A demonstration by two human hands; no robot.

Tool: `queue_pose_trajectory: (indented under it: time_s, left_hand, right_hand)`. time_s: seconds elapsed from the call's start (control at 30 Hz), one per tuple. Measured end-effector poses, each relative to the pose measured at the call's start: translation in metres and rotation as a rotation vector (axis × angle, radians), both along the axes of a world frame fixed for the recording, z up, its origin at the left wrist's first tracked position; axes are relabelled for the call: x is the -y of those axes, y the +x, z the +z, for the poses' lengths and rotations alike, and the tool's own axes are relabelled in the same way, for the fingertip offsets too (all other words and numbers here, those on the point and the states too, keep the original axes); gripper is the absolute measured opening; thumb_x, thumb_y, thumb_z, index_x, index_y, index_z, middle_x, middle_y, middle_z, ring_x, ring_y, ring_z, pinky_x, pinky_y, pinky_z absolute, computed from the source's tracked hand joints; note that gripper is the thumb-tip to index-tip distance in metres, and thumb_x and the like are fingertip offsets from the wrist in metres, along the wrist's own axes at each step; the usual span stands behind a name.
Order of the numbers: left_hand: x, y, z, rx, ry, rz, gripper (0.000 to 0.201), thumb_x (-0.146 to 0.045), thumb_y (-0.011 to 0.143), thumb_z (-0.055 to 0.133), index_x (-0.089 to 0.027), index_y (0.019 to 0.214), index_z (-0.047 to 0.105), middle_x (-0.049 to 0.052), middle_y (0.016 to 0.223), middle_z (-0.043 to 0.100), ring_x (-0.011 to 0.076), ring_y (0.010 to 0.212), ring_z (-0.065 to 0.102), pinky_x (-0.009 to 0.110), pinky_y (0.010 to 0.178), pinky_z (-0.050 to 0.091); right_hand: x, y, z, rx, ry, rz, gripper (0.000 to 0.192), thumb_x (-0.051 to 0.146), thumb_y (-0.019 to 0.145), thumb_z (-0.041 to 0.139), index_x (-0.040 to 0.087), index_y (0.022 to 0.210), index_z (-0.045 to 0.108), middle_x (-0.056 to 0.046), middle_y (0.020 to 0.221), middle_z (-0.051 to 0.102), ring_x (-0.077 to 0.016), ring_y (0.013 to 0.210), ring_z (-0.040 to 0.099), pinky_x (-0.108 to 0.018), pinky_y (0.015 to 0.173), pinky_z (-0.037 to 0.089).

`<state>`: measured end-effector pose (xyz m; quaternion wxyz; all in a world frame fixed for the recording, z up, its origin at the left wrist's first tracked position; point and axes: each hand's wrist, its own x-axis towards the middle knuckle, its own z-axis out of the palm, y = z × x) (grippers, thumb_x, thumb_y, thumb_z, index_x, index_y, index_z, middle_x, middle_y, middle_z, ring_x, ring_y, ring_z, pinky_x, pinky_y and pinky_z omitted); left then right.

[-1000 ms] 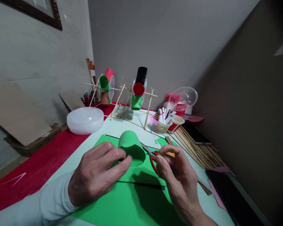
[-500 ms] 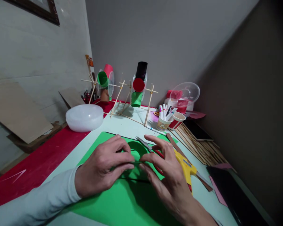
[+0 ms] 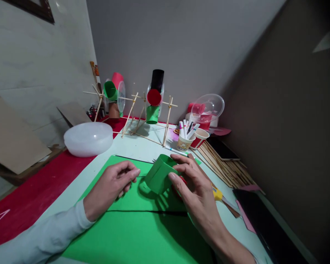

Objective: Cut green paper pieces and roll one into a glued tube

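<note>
A green paper tube (image 3: 158,175) is tilted above the green sheets, its rolled wall showing a seam. My right hand (image 3: 196,187) grips the tube at its right rim, thumb in front and fingers behind the edge. Left of the tube and apart from it is my left hand (image 3: 114,185), thumb pressed to curled fingers, with nothing visible in them. Under both hands lie green sheets (image 3: 132,231) with a dark gap across them. Red-handled scissors (image 3: 183,180) are mostly hidden behind the tube and right hand. A yellow glue gun (image 3: 217,193) shows partly beside that hand.
Two stick frames (image 3: 167,121) carrying coloured paper tubes stand at the back. A white translucent bowl (image 3: 88,139) is at left. A cup of markers (image 3: 185,143), bamboo sticks (image 3: 225,165) and a black flat object (image 3: 264,220) line the right side.
The green tube has risen and tilted in my right hand, its seam turned to view. My left hand has let go and drawn back left. The camera view has shifted slightly right.
</note>
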<state>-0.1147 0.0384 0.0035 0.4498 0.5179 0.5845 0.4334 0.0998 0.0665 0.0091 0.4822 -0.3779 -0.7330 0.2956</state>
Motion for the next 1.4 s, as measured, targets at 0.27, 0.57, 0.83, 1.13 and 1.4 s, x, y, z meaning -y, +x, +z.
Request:
queue_pose_trajectory:
  time_s: [0.27,0.57,0.83,1.13,1.4]
  left_hand:
    - [0.010,0.020,0.000,0.595,-0.139,-0.061,0.033,-0.036,0.073,0.080,-0.016,0.097,0.067,-0.001,0.073,0.054,0.0082,0.062,0.045,0.019,0.054,0.039]
    - [0.017,0.032,0.003,0.933,-0.227,0.043,0.026,-0.028,0.058,0.091,-0.015,0.062,0.068,-0.003,0.061,0.050,0.0067,0.055,0.041,0.018,0.045,0.033]
    - [0.018,0.032,0.003,0.980,-0.287,0.046,0.030,-0.035,0.065,0.086,-0.014,0.082,0.073,0.002,0.076,0.061,0.0098,0.060,0.045,0.020,0.045,0.038]
    - [0.020,0.034,0.000,1.047,-0.240,0.035,0.028,-0.032,0.071,0.083,-0.019,0.094,0.073,0.006,0.099,0.067,0.0163,0.079,0.056,0.022,0.050,0.042]
    - [0.019,0.032,0.002,1.062,-0.251,0.025,0.020,-0.032,0.070,0.083,-0.019,0.080,0.072,0.004,0.094,0.068,0.0163,0.079,0.055,0.024,0.055,0.043]
  right_hand:
    - [0.006,-0.006,0.002,-0.273,-0.137,-0.064,0.014,0.036,0.090,0.062,0.023,0.085,0.062,-0.007,0.133,0.055,-0.0237,0.113,0.059,-0.031,0.076,0.055]
    - [0.013,-0.008,-0.006,-0.163,-0.052,0.036,0.005,0.029,0.092,0.060,0.027,0.087,0.061,-0.002,0.130,0.056,-0.0191,0.118,0.056,-0.032,0.097,0.046]
    - [0.017,-0.007,-0.003,-0.032,0.084,0.088,0.003,0.022,0.092,0.058,0.024,0.092,0.060,-0.004,0.132,0.053,-0.0156,0.119,0.055,-0.026,0.098,0.044]
    - [0.015,-0.009,-0.004,-0.093,0.095,0.076,0.008,0.020,0.092,0.060,0.022,0.097,0.066,-0.006,0.129,0.058,-0.0146,0.119,0.056,-0.025,0.099,0.044]
    - [0.017,-0.007,-0.001,-0.052,0.057,0.081,0.008,0.022,0.093,0.058,0.022,0.093,0.066,-0.006,0.131,0.057,-0.0170,0.118,0.057,-0.030,0.098,0.044]
